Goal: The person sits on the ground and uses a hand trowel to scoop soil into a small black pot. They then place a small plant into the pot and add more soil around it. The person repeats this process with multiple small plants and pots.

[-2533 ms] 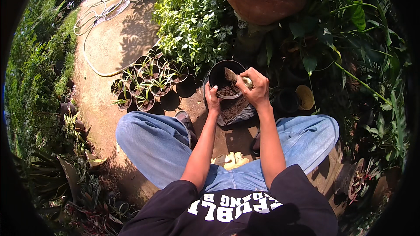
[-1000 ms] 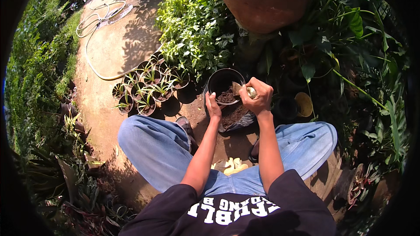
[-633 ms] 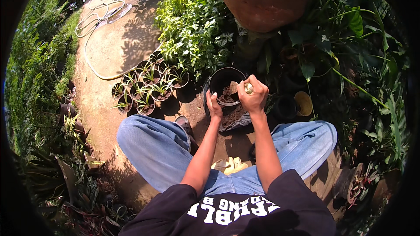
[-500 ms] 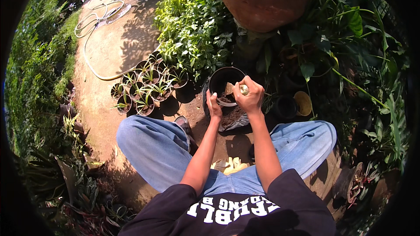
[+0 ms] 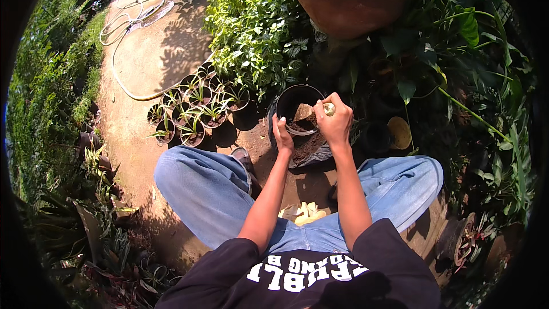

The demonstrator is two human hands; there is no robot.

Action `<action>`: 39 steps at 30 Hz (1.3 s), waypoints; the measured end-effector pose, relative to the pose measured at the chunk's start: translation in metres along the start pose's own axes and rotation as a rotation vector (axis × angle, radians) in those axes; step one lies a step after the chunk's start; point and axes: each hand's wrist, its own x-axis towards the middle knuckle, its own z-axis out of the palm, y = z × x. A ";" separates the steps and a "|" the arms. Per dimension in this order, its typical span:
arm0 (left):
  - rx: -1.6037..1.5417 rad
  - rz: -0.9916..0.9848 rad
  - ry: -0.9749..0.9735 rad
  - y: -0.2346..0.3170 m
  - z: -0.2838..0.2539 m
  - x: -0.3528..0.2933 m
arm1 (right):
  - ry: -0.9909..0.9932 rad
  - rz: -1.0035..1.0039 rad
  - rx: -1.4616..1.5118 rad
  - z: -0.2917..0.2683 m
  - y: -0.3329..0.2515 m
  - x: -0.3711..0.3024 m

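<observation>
My left hand (image 5: 283, 136) grips the near left side of a black pot (image 5: 287, 96), which is tilted with its mouth toward me. In my right hand (image 5: 337, 121) is a hand trowel (image 5: 303, 113); the pale end of its handle pokes out above my fist. The trowel's blade lies at the pot's mouth, over dark soil. Below the pot, loose soil (image 5: 309, 147) rests on a black plastic bag (image 5: 316, 159). How much soil the pot contains is partly hidden by shadow.
Several small potted seedlings (image 5: 200, 98) stand at the left on the ground. Beyond them a hose (image 5: 120, 80) lies coiled. A large clay planter (image 5: 351, 3) overhangs the far side. Yellow gloves (image 5: 309, 213) lie between my legs, and a yellow pot (image 5: 400, 133) is at the right.
My right hand and the trowel have shifted slightly right and up, and more of the blade shows. The left hand still holds the pot; the whole view has drifted a little.
</observation>
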 end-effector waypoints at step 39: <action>0.153 0.113 0.067 0.003 -0.005 0.011 | -0.099 -0.425 0.078 0.004 0.012 -0.006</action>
